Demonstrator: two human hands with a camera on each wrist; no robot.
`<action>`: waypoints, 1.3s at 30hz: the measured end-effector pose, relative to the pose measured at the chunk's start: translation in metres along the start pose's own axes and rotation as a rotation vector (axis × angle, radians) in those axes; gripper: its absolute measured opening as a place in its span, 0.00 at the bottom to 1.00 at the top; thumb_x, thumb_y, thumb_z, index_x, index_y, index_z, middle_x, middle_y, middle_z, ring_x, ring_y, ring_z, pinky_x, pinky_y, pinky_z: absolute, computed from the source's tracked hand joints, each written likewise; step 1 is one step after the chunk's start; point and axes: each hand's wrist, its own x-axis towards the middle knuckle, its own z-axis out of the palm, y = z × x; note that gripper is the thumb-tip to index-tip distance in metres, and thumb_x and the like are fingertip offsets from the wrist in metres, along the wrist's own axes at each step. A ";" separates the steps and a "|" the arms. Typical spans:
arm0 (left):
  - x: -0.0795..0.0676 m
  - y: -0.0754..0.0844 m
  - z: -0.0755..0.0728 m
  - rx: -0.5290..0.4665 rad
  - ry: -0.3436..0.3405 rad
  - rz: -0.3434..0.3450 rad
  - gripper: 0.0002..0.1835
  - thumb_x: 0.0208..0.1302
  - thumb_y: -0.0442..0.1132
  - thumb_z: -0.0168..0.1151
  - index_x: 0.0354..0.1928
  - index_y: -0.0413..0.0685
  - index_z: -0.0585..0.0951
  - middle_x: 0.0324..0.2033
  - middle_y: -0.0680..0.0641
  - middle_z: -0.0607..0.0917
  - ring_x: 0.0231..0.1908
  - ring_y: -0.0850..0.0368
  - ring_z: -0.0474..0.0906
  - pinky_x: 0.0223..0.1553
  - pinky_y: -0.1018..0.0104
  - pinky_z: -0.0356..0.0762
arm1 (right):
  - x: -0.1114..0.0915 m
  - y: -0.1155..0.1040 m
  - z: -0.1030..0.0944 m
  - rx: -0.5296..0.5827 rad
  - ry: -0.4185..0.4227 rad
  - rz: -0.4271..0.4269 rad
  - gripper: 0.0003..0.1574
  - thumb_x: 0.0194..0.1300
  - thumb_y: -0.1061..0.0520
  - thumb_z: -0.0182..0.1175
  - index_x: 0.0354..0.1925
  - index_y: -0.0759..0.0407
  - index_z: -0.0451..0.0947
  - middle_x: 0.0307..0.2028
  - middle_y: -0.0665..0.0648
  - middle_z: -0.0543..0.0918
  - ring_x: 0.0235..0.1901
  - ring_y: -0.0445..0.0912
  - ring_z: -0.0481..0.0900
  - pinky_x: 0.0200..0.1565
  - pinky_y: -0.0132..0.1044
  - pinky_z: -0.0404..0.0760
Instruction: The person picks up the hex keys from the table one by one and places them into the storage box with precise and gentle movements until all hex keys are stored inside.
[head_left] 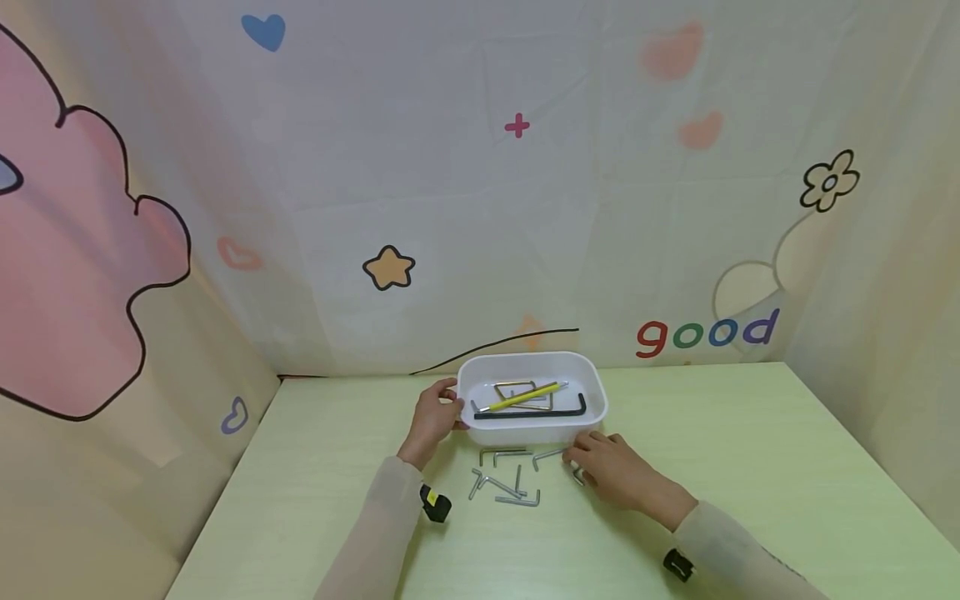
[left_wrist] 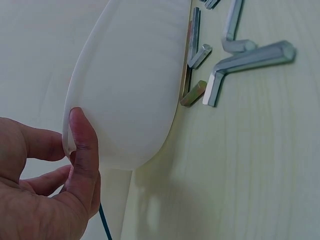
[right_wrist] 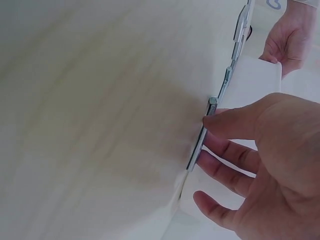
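At L side, the left hand (head_left: 433,421) is pinching the rim of the white box (head_left: 480,433), thumb and fingers closing on the left end. The box is sitting toward the back of the table (head_left: 750,467). Inside, the yellow pen-like stick (head_left: 528,397) is lying slantwise over gold-coloured pieces (head_left: 514,382), w/ the long black key (head_left: 528,414) lying along the front side. As the left hand is holding only one end, a strong pull or lift there could be tilting the box, & the contents would be sliding.

In front, several loose L-keys (head_left: 517,502) are lying on the table, some v. close together; which ones are really touching, I cannot tell. A sleeve or finger passing low could be dragging them apart.

At R side, the right hand (head_left: 615,471) is gripping one silver L-key (right_wrist: 196,145) betw. thumb & nearest fingers; the little finger is standing away from it. Whether this key is fully off the table, I cannot tell. It is looking thin & smooth, so uneven thumb pressure could be making it turn or slip, prob. falling in front of the box. Fingertips could also be catching a neighbouring key.
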 end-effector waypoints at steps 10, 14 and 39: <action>-0.001 0.000 0.000 -0.010 -0.006 0.005 0.24 0.67 0.30 0.56 0.66 0.43 0.72 0.44 0.42 0.72 0.36 0.49 0.79 0.30 0.67 0.86 | 0.000 0.000 -0.001 -0.021 0.013 -0.026 0.10 0.62 0.61 0.66 0.38 0.49 0.76 0.36 0.49 0.76 0.40 0.46 0.73 0.41 0.48 0.77; -0.001 0.000 -0.001 -0.008 -0.003 0.006 0.25 0.67 0.29 0.56 0.66 0.43 0.72 0.44 0.42 0.72 0.34 0.52 0.78 0.30 0.67 0.86 | -0.001 0.001 -0.003 0.001 -0.016 -0.023 0.10 0.61 0.60 0.66 0.40 0.49 0.76 0.36 0.48 0.76 0.39 0.45 0.71 0.37 0.40 0.75; 0.000 0.000 -0.001 -0.009 -0.010 -0.001 0.24 0.68 0.30 0.55 0.66 0.44 0.71 0.44 0.43 0.72 0.36 0.49 0.79 0.30 0.68 0.86 | -0.001 0.000 -0.002 -0.011 -0.126 -0.070 0.11 0.66 0.62 0.61 0.44 0.47 0.74 0.40 0.47 0.76 0.41 0.43 0.71 0.44 0.45 0.79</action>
